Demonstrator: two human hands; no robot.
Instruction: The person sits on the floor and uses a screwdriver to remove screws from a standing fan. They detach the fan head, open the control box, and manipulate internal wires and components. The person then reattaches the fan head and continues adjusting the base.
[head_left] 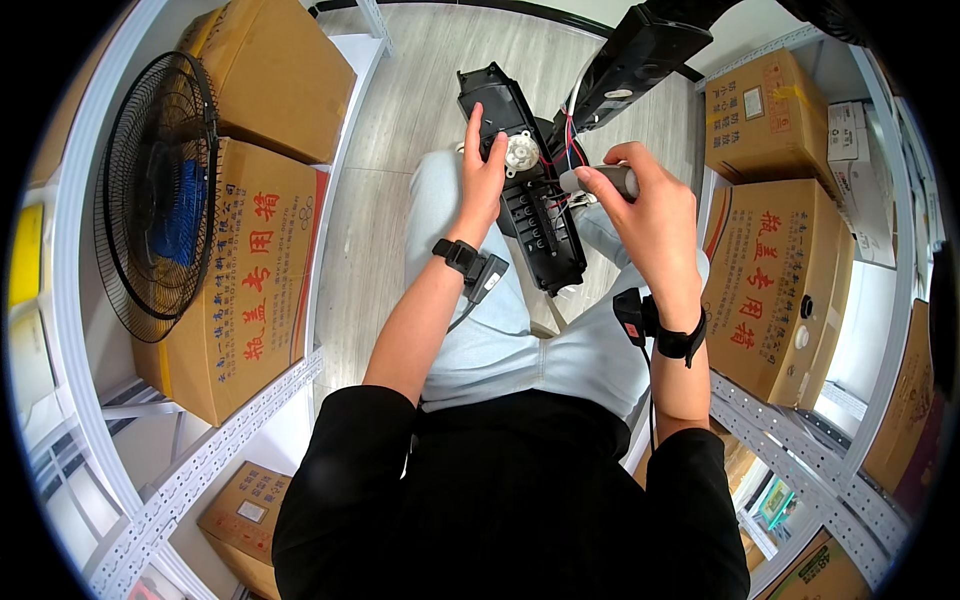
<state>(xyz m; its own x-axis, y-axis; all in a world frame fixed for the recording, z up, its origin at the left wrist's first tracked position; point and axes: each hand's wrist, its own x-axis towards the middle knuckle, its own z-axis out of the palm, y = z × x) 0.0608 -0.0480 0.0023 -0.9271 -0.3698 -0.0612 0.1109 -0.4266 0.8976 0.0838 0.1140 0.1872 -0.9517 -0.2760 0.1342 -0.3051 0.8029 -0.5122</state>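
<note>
A long black plastic fan housing (545, 240) lies tilted over my thighs, with a round cream-coloured geared part (521, 153) and a row of black switches or terminals on it. My left hand (482, 180) grips its upper left part, index finger stretched along the face and thumb beside the round part; the other fingers are mostly hidden. Closed around a grey cylindrical tool (622, 182), my right hand (655, 205) holds it over the housing's right edge. The tool's working end cannot be made out. Thin coloured wires (570, 130) run from the housing to a black fan stand (635, 65).
A black wire fan grille (155, 200) with a blue centre leans against cardboard boxes (265, 270) on the left shelf. More cardboard boxes (770, 290) fill the right shelf. Metal shelf rails (215, 480) flank me closely, and grey wood-look floor (375, 240) lies between them.
</note>
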